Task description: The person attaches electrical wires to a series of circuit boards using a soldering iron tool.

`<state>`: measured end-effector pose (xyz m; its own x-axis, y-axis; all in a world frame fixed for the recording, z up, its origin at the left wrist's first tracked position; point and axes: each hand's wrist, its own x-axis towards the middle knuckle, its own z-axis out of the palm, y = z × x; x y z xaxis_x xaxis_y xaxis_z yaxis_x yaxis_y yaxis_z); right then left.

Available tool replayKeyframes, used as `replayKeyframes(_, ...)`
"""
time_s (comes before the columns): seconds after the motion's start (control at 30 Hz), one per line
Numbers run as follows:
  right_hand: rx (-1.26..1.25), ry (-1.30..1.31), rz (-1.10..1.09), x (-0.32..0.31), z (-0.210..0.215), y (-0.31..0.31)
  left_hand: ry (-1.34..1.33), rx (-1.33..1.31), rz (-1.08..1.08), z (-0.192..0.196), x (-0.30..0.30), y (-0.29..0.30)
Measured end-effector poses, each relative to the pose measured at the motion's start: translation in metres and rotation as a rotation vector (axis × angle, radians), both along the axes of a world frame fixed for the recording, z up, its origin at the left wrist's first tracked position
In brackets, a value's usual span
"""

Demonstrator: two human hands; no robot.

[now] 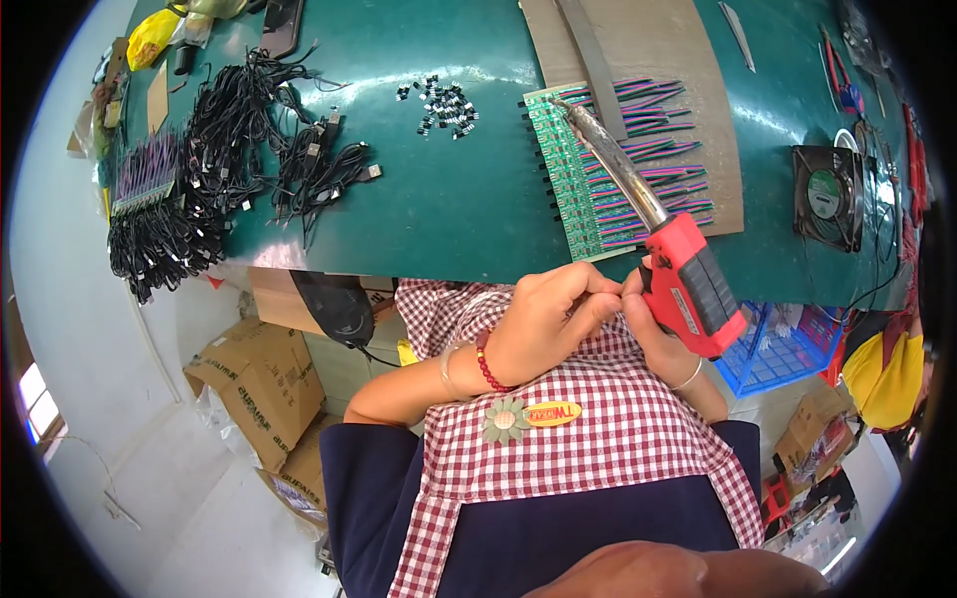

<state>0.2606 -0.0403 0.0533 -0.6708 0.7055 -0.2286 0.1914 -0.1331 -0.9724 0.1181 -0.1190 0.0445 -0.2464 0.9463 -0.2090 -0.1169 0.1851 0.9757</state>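
Observation:
My right hand (660,334) grips a red and black soldering gun (688,284) whose long metal barrel reaches up over a green circuit board strip (570,179). Rows of pink, green and blue wires (653,149) stick out of the board's right side. My left hand (548,319) is curled, with its fingertips pressed against the right hand's fingers at the gun's handle. Whether it pinches something small there is hidden. Both hands sit near the front edge of the green table (439,209), over my checked apron.
A heap of small black parts (444,105) lies mid-table. Bundles of black cables (249,149) cover the left side, and a wired board (145,174) lies at the far left. A small black fan (827,194) stands right. Cardboard boxes (264,384) sit on the floor, and a blue crate (783,349) under the table.

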Motion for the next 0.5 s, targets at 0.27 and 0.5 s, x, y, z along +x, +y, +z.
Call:
replayKeyframes(0.27,0.245,-0.118,0.11,0.002,-0.006,0.008,0.214,-0.032,-0.173,0.012,-0.019,0.002)
replayKeyframes(0.5,0.135,-0.124,-0.033,0.019,-0.02,-0.001,0.006,-0.267,-0.127,-0.009,-0.033,0.002)
